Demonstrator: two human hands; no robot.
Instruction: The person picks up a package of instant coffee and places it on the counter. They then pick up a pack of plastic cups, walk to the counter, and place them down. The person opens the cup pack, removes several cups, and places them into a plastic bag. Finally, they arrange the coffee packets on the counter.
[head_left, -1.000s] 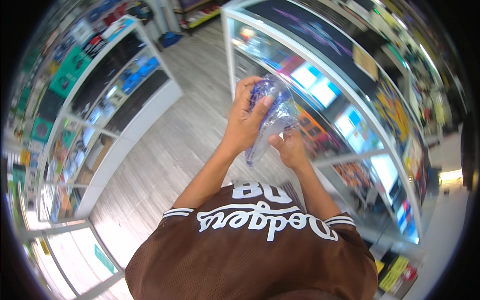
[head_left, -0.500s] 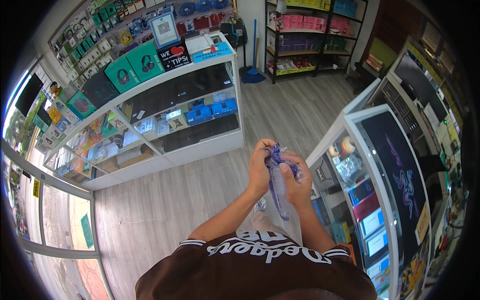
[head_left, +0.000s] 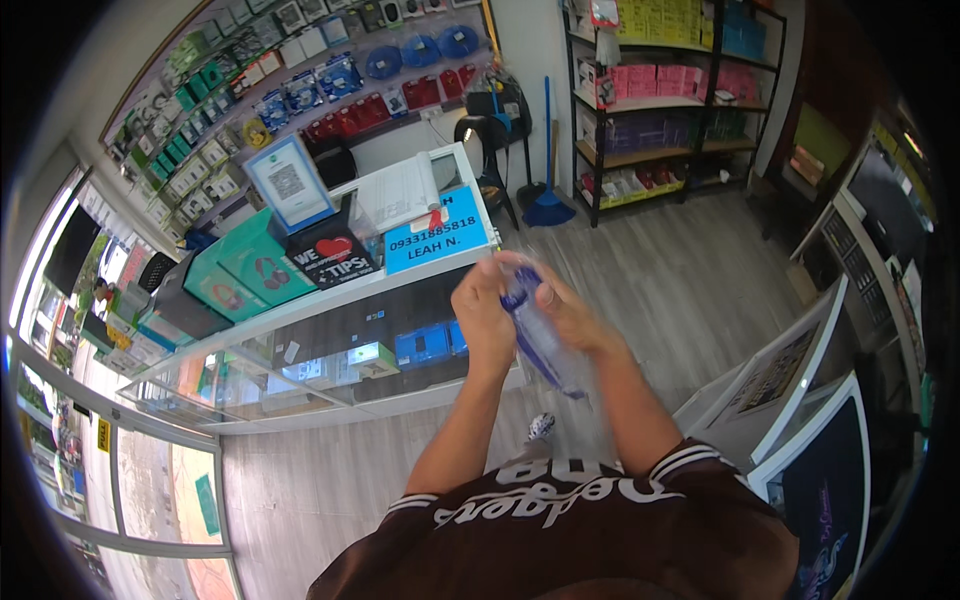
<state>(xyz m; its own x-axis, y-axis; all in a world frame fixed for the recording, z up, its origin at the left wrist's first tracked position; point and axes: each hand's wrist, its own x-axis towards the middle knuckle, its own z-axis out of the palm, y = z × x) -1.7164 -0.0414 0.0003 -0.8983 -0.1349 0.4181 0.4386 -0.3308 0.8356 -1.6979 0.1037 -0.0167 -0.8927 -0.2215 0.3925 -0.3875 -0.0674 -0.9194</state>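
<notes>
Both hands are raised in front of my chest around a clear plastic bag with purple parts [head_left: 540, 345], which hangs slanting down from between them. My left hand [head_left: 483, 315] closes on the bag's upper left edge, its fingers curled. My right hand [head_left: 572, 312] grips the top from the other side, with the thumb lying over the plastic. Motion blurs the bag's lower end and the right forearm. What the bag contains, if anything, I cannot make out.
A white glass display counter [head_left: 330, 300] stands ahead to the left, with headphone boxes [head_left: 258, 270], a framed code sign [head_left: 288, 182] and a blue sign [head_left: 435, 228] on top. A black shelf rack [head_left: 650, 110] and blue broom [head_left: 548, 208] are beyond. Another display case [head_left: 815, 480] is at right.
I have moved nearer the counter, and the view has shifted. The bag, bunched up in my hands before, now hangs straighter and more stretched out between them.
</notes>
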